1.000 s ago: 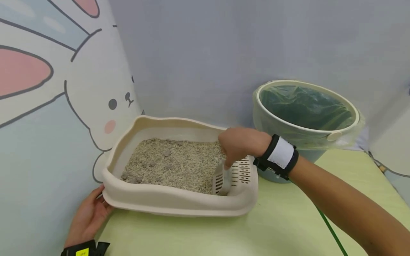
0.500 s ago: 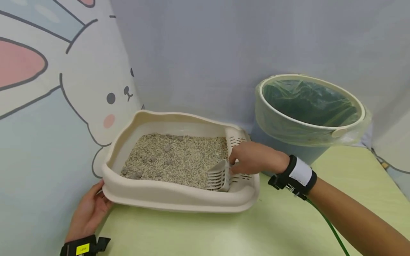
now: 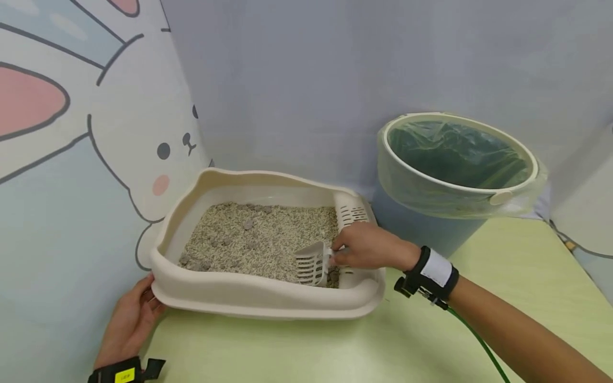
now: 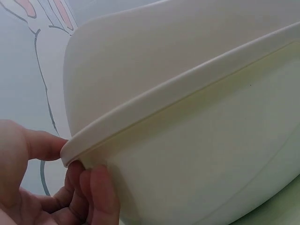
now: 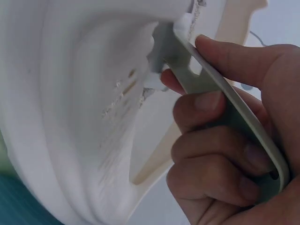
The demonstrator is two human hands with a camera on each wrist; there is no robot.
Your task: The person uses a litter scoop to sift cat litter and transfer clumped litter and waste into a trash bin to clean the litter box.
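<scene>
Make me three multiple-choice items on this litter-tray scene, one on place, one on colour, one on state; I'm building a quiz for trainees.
1. Where is the scoop? A in the bin; B inside the litter tray, near its right end; C on the table.
2. What colour is the table? A light green; B red; C black.
3. What does the left hand do? A hangs free; B holds the tray's left corner; C grips the scoop.

B: its slotted head lies on the litter.
A: the head view shows pale green.
B: fingers curl under the rim, thumb on it.
</scene>
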